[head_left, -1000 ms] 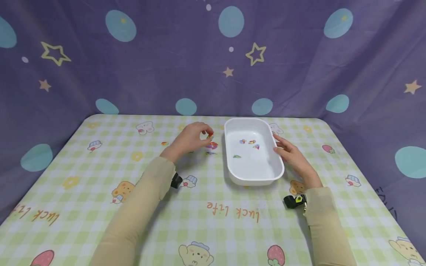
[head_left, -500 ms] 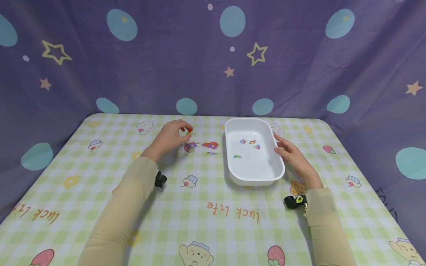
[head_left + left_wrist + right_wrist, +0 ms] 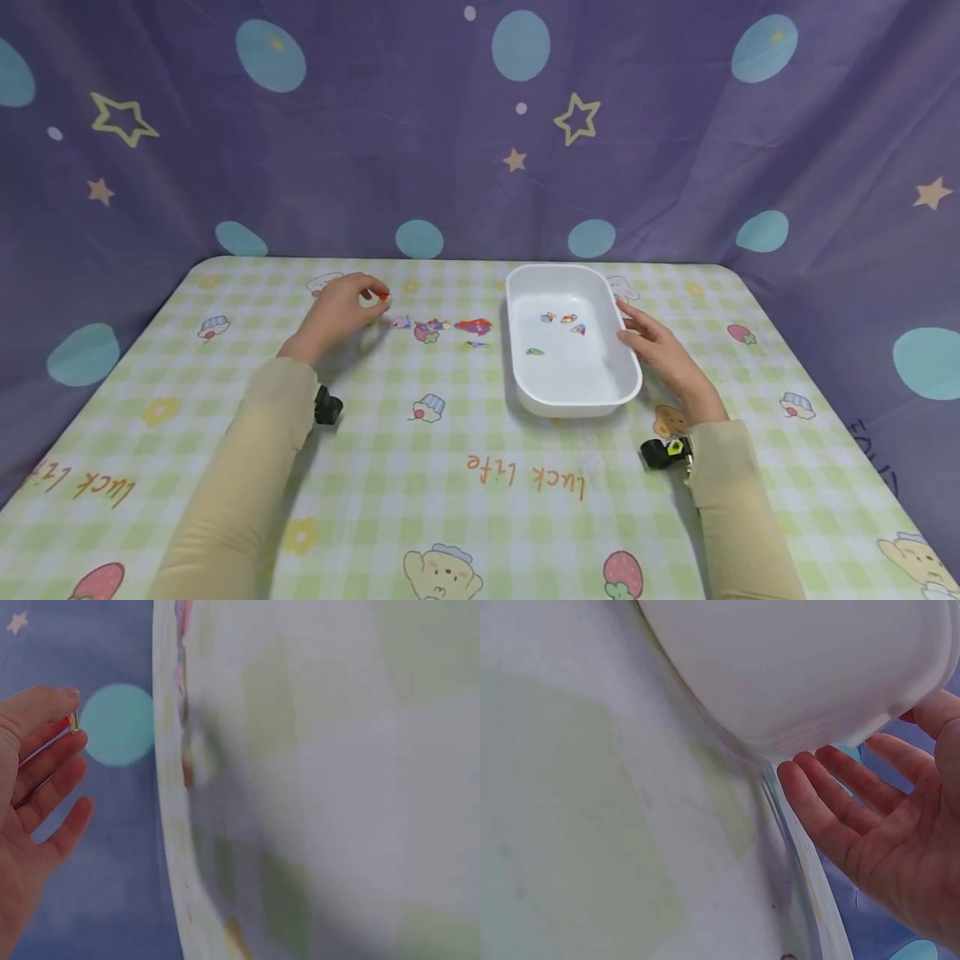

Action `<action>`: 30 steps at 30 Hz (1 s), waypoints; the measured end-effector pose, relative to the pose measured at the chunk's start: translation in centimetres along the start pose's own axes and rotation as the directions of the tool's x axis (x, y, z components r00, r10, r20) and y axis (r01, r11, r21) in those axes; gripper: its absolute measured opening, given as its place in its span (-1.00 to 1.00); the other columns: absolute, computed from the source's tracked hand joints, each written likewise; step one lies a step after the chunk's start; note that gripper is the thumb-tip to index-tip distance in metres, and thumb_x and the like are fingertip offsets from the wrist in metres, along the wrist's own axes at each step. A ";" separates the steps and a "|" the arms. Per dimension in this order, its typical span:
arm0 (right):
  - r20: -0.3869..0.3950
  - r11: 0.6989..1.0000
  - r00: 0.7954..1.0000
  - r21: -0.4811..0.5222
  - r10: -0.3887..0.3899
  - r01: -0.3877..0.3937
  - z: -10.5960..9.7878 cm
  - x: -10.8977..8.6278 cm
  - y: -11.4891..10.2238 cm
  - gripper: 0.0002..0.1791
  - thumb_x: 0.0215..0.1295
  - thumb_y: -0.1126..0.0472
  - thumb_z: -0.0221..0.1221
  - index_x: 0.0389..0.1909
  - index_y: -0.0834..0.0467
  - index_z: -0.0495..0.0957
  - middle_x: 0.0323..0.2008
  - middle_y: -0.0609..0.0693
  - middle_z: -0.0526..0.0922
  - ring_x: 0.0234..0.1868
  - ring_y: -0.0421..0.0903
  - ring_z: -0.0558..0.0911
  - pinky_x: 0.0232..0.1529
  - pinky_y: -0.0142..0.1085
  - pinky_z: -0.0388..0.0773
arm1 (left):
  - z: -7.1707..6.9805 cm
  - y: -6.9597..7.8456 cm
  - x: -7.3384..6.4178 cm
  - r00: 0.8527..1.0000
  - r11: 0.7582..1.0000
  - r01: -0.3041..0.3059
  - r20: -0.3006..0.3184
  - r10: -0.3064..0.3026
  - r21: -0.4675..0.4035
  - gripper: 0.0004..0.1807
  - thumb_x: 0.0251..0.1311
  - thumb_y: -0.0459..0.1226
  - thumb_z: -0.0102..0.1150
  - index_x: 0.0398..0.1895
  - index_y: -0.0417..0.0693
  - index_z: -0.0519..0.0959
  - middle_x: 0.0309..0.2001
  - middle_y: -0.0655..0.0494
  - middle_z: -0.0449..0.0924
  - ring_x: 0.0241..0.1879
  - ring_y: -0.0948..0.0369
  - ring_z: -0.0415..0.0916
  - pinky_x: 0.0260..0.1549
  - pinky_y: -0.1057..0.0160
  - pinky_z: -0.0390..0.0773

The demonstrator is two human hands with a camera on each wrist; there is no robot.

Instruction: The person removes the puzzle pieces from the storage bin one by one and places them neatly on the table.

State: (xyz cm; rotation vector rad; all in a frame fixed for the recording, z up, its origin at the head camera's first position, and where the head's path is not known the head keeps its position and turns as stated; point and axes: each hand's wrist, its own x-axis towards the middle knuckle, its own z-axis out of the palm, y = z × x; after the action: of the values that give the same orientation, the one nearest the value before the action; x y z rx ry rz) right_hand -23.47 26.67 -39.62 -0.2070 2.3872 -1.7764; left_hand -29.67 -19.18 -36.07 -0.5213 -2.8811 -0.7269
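My left hand (image 3: 337, 310) pinches a small red-and-yellow piece (image 3: 385, 297) between thumb and fingertips, held over the far left part of the table. In the left wrist view the piece (image 3: 73, 721) shows edge-on, thin and shiny. Close to that hand, small flat colourful pieces (image 3: 433, 325) lie in a loose row, among them a larger red one (image 3: 474, 327). Against the right side of a white rectangular tub (image 3: 573, 379) rests my right hand (image 3: 663, 354). Its fingers are nearly straight, fingertips (image 3: 791, 776) right at the tub's outer wall below the rim.
Several small colourful pieces (image 3: 569, 319) lie on the tub's floor. A green-and-white checked cloth (image 3: 420, 467) with printed cartoons covers the table. Behind the table's far edge hangs a purple curtain (image 3: 420, 150). Both wrists wear a black camera (image 3: 327, 406).
My left hand has moved left, away from the tub, still pinching the red-and-yellow piece, and more pieces on the table now show. The right hand and the tub stay where they were.
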 end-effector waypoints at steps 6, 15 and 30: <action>0.007 1.000 1.000 -0.006 0.015 -0.015 0.0 -0.1 -0.3 -0.37 0.20 0.06 -0.03 0.27 -0.05 -0.02 0.13 0.20 0.20 -0.08 -0.16 0.40 -0.24 -0.43 0.42 | 0.1 -1.9 -0.6 0.994 0.995 0.096 0.049 -0.097 0.013 -0.72 -0.03 -0.16 0.13 -0.21 -0.02 0.51 -0.21 0.11 0.49 -0.23 0.15 0.36 -0.28 0.14 0.33; 0.014 1.000 1.000 0.020 0.018 -0.018 0.1 -0.2 -0.8 -0.37 0.21 0.12 -0.05 0.28 0.02 -0.04 0.13 0.25 0.20 -0.10 -0.15 0.42 -0.27 -0.43 0.44 | -0.2 -4.2 -1.6 0.981 0.985 0.169 0.094 -0.172 0.039 -0.71 -0.04 -0.13 0.15 -0.21 -0.01 0.51 -0.22 0.08 0.45 -0.28 0.14 0.38 -0.39 0.15 0.37; 0.014 1.000 1.000 0.014 0.011 -0.011 0.0 0.0 -0.2 -0.37 0.20 0.08 -0.03 0.27 -0.02 -0.03 0.13 0.21 0.20 -0.10 -0.20 0.41 -0.27 -0.44 0.43 | 0.2 -5.8 -1.4 0.972 0.976 0.195 0.117 -0.206 0.098 -0.72 -0.04 -0.14 0.15 -0.25 -0.06 0.53 -0.24 -0.02 0.49 -0.30 0.11 0.42 -0.41 0.13 0.39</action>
State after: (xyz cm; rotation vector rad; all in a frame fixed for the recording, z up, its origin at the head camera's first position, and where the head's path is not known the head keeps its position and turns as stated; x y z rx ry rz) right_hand -23.42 26.61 -39.38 -0.2037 2.3607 -1.7811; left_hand -30.41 -24.30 -39.04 -0.2768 -3.1002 -0.6131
